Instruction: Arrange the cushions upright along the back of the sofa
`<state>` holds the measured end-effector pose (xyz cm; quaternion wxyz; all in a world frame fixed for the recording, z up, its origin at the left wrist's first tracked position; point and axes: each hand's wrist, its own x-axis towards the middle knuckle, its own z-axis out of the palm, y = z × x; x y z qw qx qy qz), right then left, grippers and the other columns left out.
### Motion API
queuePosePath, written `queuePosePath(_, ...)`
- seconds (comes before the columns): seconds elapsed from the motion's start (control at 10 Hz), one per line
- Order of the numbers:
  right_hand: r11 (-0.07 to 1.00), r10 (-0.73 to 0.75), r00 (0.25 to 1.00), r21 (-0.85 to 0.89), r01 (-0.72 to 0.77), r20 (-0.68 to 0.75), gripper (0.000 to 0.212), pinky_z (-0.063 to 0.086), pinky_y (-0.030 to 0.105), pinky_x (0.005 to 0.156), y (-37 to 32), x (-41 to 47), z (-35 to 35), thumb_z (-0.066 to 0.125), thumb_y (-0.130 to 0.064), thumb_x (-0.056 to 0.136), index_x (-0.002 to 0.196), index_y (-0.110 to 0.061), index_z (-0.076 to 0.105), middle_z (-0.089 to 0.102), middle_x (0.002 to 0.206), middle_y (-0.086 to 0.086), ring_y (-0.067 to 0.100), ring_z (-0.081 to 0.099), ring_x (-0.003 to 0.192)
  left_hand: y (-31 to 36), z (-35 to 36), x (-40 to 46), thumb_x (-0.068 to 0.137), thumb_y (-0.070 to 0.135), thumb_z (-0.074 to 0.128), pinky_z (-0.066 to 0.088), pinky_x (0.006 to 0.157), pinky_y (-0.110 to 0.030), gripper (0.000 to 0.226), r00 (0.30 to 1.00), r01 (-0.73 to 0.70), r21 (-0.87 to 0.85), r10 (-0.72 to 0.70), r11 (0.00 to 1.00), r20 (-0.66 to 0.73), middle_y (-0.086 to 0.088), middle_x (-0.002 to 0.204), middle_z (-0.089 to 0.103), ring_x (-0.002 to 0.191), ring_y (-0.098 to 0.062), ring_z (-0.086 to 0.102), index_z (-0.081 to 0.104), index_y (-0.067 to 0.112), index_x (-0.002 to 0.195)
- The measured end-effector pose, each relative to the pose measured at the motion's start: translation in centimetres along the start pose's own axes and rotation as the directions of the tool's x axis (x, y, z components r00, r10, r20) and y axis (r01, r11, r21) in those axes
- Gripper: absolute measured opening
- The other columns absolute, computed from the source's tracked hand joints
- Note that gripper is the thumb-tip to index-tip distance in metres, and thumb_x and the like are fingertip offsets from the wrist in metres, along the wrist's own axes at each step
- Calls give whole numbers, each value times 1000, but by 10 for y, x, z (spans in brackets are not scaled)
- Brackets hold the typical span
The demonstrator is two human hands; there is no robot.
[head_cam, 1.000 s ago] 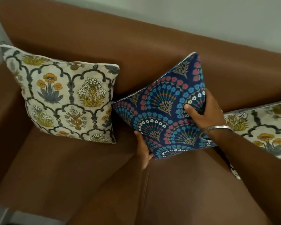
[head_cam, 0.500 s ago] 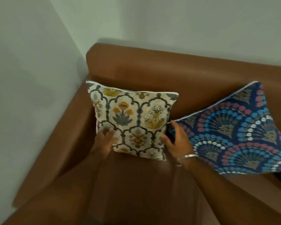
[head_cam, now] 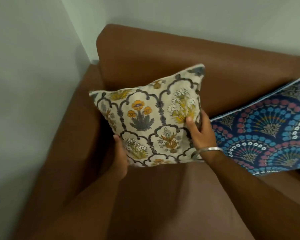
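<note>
A cream cushion (head_cam: 151,122) with grey arches and yellow-orange flowers is held tilted in the left corner of the brown sofa (head_cam: 163,196), its right top corner raised. My left hand (head_cam: 120,154) grips its lower left edge. My right hand (head_cam: 200,131), with a silver bangle at the wrist, grips its right edge, thumb on the front. A dark blue cushion (head_cam: 267,135) with blue and pink fan patterns leans against the sofa back (head_cam: 163,54) just to the right, cut off by the frame edge.
The sofa's left armrest (head_cam: 76,127) stands against a pale wall (head_cam: 28,84). Another pale wall (head_cam: 197,16) runs behind the sofa back. Both my forearms reach across the seat.
My hands left the blue cushion and took the cream one. It has come off the back and tilted, its right side raised. My view has swung left toward the corner.
</note>
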<state>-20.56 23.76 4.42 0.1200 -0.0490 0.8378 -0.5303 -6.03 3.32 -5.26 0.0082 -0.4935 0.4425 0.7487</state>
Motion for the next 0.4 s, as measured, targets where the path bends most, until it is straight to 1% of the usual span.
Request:
queuePosePath(0.1,951,-183,983,-249,181,15,67,44,25,94,-42,18,-17,53,-59,85,143,-27,41,58,130,-7,5,55,118,-6,28,-13,63,98,23,38,112,-57,111,985,118,-31,-112,993,131,-5,162,43,146,-35,43,32,39,157)
queuePosePath(0.2,846,-251,955,-443,297,159,59,45,39,93,-51,34,-15,46,-49,94,147,-24,36,58,127,3,22,53,118,-10,49,-11,68,97,18,28,121,-60,109,978,175,-133,-157,976,135,-3,166,37,151,-32,37,27,39,160)
queuePosePath(0.3,825,-257,946,-465,322,199,61,43,45,100,-33,42,-7,43,-43,97,149,-15,31,56,135,10,25,50,125,-20,52,2,73,93,17,24,124,-57,105,987,152,-151,-141,977,82,-3,167,34,153,-32,32,25,35,161)
queuePosePath(0.4,798,-254,962,-541,266,98,66,32,47,112,-20,29,-2,40,-48,97,152,-15,25,41,152,13,28,35,141,-25,39,-6,104,55,21,29,122,-45,68,995,-61,-81,54,995,-88,-14,163,38,151,-34,36,33,15,158)
